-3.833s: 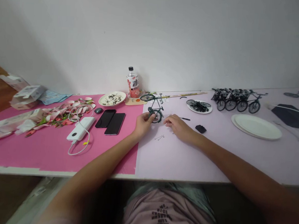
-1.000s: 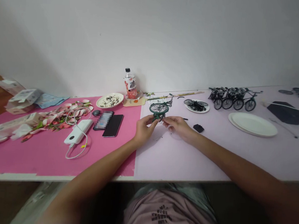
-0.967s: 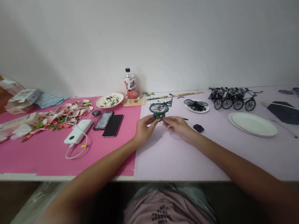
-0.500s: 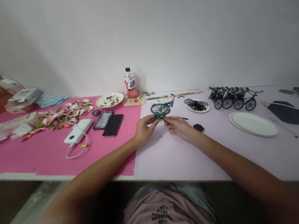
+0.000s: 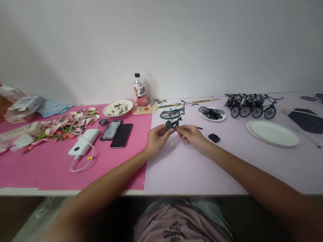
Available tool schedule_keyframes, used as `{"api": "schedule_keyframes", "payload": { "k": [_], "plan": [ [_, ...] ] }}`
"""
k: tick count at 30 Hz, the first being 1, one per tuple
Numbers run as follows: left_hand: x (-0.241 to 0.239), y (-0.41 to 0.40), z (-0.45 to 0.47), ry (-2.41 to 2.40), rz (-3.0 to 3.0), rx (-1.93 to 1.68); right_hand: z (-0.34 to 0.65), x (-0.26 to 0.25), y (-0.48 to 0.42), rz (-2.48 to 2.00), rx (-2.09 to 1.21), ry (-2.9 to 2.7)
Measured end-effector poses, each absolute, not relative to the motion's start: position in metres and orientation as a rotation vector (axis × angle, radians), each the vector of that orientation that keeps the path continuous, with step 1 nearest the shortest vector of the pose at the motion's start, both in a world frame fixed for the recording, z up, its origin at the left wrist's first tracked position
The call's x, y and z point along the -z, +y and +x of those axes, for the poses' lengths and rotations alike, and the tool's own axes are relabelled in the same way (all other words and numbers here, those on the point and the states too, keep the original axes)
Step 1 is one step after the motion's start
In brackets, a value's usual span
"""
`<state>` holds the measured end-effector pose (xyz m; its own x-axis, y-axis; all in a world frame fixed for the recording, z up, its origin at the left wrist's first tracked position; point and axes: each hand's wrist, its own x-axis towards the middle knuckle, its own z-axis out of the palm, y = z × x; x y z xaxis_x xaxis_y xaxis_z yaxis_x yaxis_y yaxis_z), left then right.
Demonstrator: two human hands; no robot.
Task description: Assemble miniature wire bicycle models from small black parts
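A dark green model bicycle (image 5: 170,115) is tilted above the table, one wheel toward the wall. My left hand (image 5: 157,138) pinches its near end between thumb and fingers. My right hand (image 5: 190,135) is closed at the same end, fingertips against the bicycle's lower part; whether a small piece sits between them is hidden. Just right of my right hand lies a small black part (image 5: 213,138). Behind it, a white plate (image 5: 221,120) holds loose black wheels and pieces.
Several finished model bicycles (image 5: 257,112) stand in a row at the back right, with stacked white plates (image 5: 287,141) before them. On the pink left side are phones (image 5: 121,136), a white power bank (image 5: 84,142), artificial petals (image 5: 67,126) and a bottle (image 5: 140,92).
The model bicycle has tipped in my hands, so its raised wheel looks flatter and sits slightly further left. Both hands stay nearly in place.
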<state>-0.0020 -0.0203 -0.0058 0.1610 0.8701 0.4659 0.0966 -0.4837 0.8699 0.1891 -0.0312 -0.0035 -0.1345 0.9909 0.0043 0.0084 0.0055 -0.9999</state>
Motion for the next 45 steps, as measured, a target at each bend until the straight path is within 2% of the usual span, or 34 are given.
{"api": "schedule_keyframes", "payload": {
  "k": [7, 16, 28, 31, 39, 45],
  "plan": [
    [0.004, -0.013, -0.003, 0.867, 1.493, -1.301, 0.187, 0.002, -0.031, -1.176, -1.03, -1.275],
    [0.012, -0.002, -0.006, 0.764, 1.276, -1.224, 0.188, 0.006, -0.029, -1.123, -1.13, -1.326],
    [0.012, 0.001, -0.009, 0.752, 1.246, -1.136, 0.196, 0.006, -0.024, -1.167, -1.06, -1.414],
    [0.016, 0.006, -0.01, 0.772, 1.236, -1.164, 0.206, 0.003, -0.021, -1.146, -0.958, -1.568],
    [0.019, 0.016, -0.016, 0.903, 1.259, -1.319, 0.239, -0.015, -0.01, -1.354, -0.433, -1.919],
    [0.014, 0.013, -0.018, 0.945, 1.241, -1.323, 0.257, -0.017, -0.002, -1.383, -0.402, -2.176]
  ]
}}
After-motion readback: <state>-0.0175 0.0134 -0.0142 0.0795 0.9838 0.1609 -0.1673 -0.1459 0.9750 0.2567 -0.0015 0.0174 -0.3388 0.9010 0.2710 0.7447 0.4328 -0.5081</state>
